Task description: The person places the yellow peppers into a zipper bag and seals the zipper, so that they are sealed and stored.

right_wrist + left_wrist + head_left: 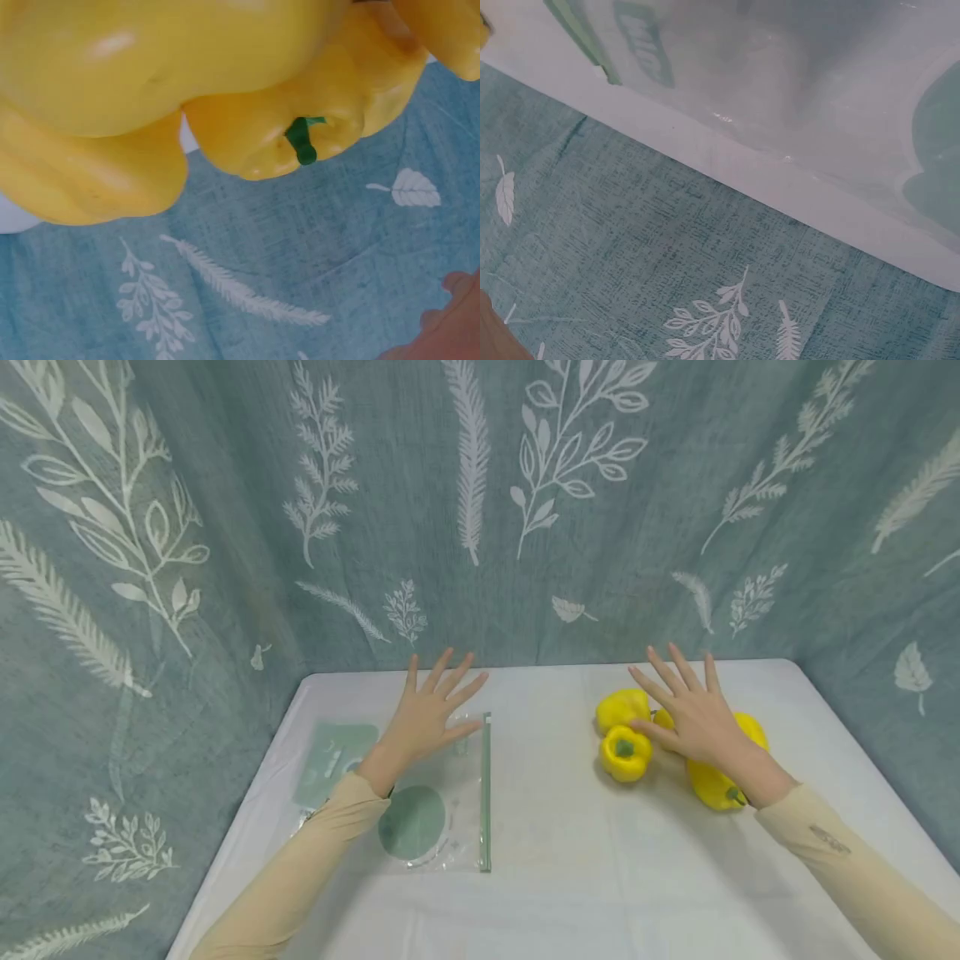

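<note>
My left hand (427, 720) hovers with fingers spread over a clear plastic zip bag (467, 818), holding nothing. The bag lies flat, with green printed patches and a green zip strip (486, 793) along its right side. On the right, several yellow bell peppers (625, 756) sit in a cluster. My right hand (699, 720), also spread and holding nothing, is above them and hides part of the group. The right wrist view shows the peppers (165, 60) close up, one with a green stem (301, 141). The left wrist view looks onto the bag (780, 97).
A white-covered table (555, 860) carries everything. Behind it and along both sides hangs a blue-green curtain (480, 602) with white leaf prints, close to the table's back edge. A stretch of white cloth separates the bag from the peppers.
</note>
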Action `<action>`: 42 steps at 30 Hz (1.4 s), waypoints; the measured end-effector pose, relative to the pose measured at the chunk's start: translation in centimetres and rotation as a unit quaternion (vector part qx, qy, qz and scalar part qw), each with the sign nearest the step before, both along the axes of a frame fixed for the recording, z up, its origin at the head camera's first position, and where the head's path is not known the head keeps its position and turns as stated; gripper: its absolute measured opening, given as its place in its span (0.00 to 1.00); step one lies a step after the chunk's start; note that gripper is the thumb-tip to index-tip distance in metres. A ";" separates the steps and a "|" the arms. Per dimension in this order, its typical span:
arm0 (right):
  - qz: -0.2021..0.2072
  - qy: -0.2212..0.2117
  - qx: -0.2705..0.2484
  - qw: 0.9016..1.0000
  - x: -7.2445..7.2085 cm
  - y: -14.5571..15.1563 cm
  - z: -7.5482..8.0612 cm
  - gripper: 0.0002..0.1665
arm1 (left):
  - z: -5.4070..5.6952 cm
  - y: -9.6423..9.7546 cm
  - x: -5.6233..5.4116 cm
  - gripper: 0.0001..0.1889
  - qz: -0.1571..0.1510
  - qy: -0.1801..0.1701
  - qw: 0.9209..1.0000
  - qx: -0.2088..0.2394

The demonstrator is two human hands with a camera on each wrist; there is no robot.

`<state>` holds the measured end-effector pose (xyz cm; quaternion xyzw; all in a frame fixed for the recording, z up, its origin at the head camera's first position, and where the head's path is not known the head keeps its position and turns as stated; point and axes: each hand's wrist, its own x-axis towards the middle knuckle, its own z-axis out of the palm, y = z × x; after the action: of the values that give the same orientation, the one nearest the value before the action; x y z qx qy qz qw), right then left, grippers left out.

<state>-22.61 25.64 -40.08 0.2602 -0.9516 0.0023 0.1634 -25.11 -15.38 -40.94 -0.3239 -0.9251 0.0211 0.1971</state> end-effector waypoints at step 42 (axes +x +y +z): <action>-0.002 -0.042 -0.083 0.996 2.8 1.3 -2.4 0.43 | -3.1 -1.1 3.2 0.41 0.048 -0.127 0.989 0.054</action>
<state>-19.85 26.93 -42.44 0.2440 -0.9546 0.0919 0.1438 -21.88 -16.51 -44.00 -0.2684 -0.9568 -0.0612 0.0940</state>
